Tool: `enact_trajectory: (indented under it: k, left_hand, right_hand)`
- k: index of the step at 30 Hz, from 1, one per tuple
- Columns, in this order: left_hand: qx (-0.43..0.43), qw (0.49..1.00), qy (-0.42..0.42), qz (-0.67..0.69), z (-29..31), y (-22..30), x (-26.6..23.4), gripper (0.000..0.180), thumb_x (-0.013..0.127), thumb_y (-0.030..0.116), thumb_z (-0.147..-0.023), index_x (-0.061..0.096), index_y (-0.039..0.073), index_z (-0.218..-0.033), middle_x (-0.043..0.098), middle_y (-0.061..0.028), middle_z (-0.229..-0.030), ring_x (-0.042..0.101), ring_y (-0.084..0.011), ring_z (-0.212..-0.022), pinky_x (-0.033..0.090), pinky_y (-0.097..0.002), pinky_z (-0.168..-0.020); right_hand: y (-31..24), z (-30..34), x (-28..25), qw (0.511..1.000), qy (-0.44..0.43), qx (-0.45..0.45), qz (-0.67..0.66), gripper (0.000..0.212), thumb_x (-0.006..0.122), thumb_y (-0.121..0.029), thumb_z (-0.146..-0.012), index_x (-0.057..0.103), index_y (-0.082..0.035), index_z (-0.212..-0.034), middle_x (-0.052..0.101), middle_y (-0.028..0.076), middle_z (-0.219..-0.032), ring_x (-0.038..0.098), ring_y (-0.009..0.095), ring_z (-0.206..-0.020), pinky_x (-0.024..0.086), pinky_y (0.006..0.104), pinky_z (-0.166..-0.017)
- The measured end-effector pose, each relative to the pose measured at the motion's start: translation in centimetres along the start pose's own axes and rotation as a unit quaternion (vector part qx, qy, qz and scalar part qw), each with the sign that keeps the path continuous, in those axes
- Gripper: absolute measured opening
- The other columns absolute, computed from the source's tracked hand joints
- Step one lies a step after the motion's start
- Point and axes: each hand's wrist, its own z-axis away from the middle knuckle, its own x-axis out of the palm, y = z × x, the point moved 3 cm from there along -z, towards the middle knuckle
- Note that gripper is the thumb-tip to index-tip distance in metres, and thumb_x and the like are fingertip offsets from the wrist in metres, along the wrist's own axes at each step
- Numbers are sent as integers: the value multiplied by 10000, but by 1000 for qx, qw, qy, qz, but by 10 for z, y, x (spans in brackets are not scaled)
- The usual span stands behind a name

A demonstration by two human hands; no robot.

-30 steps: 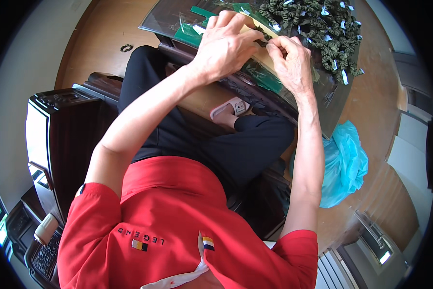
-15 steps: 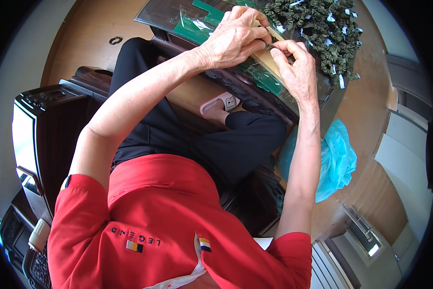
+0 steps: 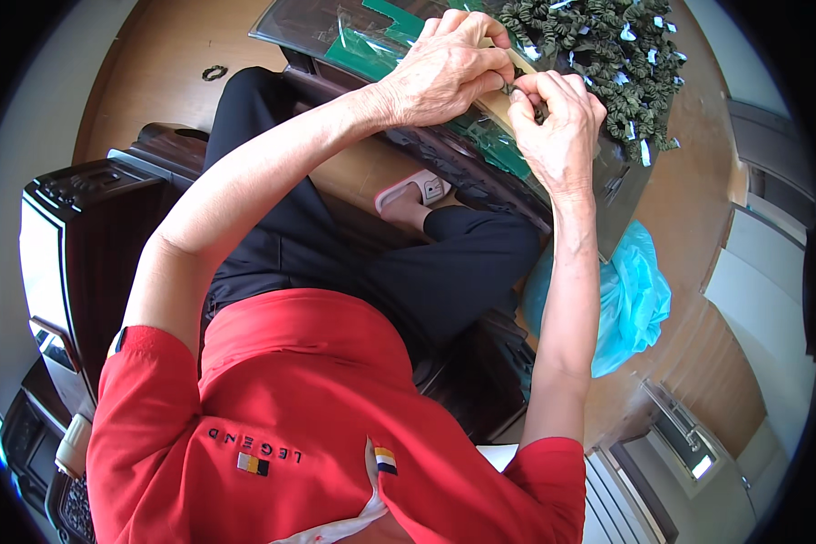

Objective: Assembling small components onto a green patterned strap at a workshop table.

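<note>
Over a pale wooden strip [image 3: 496, 109] on the dark table, my two hands almost meet at the fingertips. A small dark green gathered band [image 3: 508, 89], looking like a scrunchie, is pinched between them and mostly hidden by the fingers. My left hand [image 3: 449, 71] comes from the left with its thumb and fingers closed on one part of it. From below, my right hand [image 3: 560, 122] grips another part with curled fingers. Beside my right hand lies a heap of dark green scrunchies [image 3: 607, 54], several with small white tags.
Green sheet and clear tape cover part of the table [image 3: 285, 25]. A blue plastic bag [image 3: 630, 299] hangs or stands right of my knee. One dark scrunchie [image 3: 214, 72] lies on the wooden floor at left. A dark wooden chest-like piece [image 3: 90, 245] stands at my left.
My right hand has turned slightly, its fingers curling more and its wrist shifting a little left. My left hand stays almost in place, still pinching the band.
</note>
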Motion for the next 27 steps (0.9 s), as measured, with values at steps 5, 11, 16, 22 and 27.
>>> enact_trajectory:
  k: [5,11,16,22,27]
  left_hand:
    - [172,983,49,-40,-1,9,-5,110,623,96,-860,625,76,-968,529,-161,-1197,484,-338,-1061,386,-447,-963]
    - [101,993,5,-67,10,-3,1,168,657,67,-824,669,121,-983,531,-65,-1326,455,-296,-1203,351,-433,-1033]
    - [98,994,-2,-55,9,4,12,166,660,68,-819,662,118,-977,531,-59,-1313,454,-301,-1198,362,-429,-1022]
    - [102,993,1,-57,10,1,9,163,662,67,-818,658,119,-972,534,-62,-1297,455,-303,-1192,370,-429,-1014]
    - [103,993,8,-59,11,0,6,156,664,74,-817,660,121,-965,537,-64,-1287,458,-301,-1186,373,-428,-1008]
  right_hand:
    - [14,7,-6,984,-72,115,-118,83,690,-157,-785,684,-107,-851,634,-29,-767,521,173,-686,406,343,-793]
    - [38,36,-44,949,46,233,-208,202,699,-122,-868,702,-40,-1052,679,74,-897,606,167,-751,497,276,-706]
    - [115,120,-74,865,113,489,-23,183,698,-154,-866,681,-38,-1006,683,69,-873,643,260,-760,530,378,-747]
    - [129,125,-84,926,14,352,135,158,611,-100,-926,674,-33,-1056,680,71,-909,632,228,-772,512,343,-773]
    - [122,127,-92,972,-35,64,225,189,512,-80,-991,655,-20,-1097,668,79,-989,620,185,-800,492,301,-783]
